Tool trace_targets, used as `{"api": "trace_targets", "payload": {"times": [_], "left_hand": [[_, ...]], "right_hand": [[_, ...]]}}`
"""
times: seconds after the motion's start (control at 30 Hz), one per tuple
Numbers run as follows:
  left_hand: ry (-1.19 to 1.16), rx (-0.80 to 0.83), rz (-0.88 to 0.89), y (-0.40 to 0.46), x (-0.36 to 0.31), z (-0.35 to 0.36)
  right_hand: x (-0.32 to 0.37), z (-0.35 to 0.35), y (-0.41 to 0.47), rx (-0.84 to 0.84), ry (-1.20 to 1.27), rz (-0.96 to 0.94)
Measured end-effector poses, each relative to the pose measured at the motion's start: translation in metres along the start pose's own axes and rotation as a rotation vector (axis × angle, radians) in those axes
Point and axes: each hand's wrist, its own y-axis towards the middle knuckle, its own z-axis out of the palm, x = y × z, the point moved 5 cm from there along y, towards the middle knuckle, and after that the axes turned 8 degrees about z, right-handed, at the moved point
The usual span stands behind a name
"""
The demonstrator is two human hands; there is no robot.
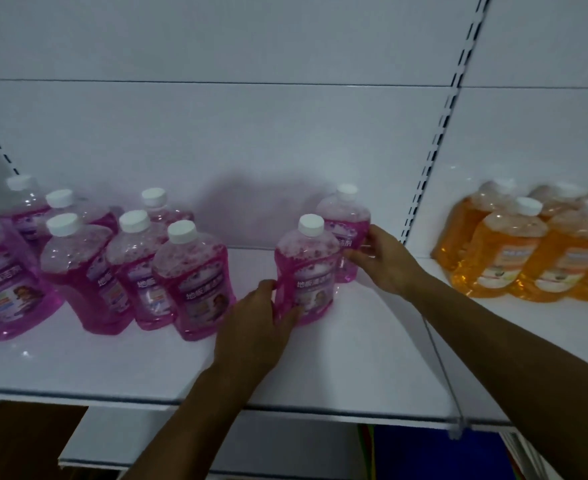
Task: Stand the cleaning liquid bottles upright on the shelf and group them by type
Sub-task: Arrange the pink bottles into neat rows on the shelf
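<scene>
Two pink bottles with white caps stand upright near the middle of the white shelf [337, 368]. My left hand [254, 323] grips the lower left side of the nearer pink bottle [308, 271]. My right hand [386, 259] holds the right side of the farther pink bottle [344, 230], just behind it. A group of several upright pink bottles [112, 265] fills the shelf's left part. Several upright orange bottles [528, 251] stand together on the adjoining shelf section at the right.
A slotted metal upright [434, 140] divides the two shelf sections. A thin clear divider rail [441, 368] runs from back to front along the right edge of the shelf. Lower shelves with dark and blue items show below the front edge.
</scene>
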Motion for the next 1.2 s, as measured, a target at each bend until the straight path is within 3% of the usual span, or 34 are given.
{"api": "trace_targets", "payload": {"times": [0.37,0.7,0.77,0.9,1.2], "left_hand": [[-0.052,0.062,0.028,0.037,-0.015,0.032],[-0.101,0.114,0.054,0.056,-0.02,0.047],[-0.082,0.115,0.055,0.062,-0.025,0.052],[-0.086,0.117,0.065,0.069,-0.033,0.062],[-0.053,0.148,0.064,0.073,-0.036,0.065]], "right_hand": [[-0.032,-0.033,0.03,-0.038,-0.06,-0.002],[-0.04,-0.038,0.022,-0.306,-0.079,-0.005],[-0.042,-0.038,0.015,-0.233,-0.084,-0.034],[-0.045,-0.022,-0.003,0.119,-0.185,-0.072],[-0.044,-0.018,-0.017,-0.065,-0.381,-0.05]]}}
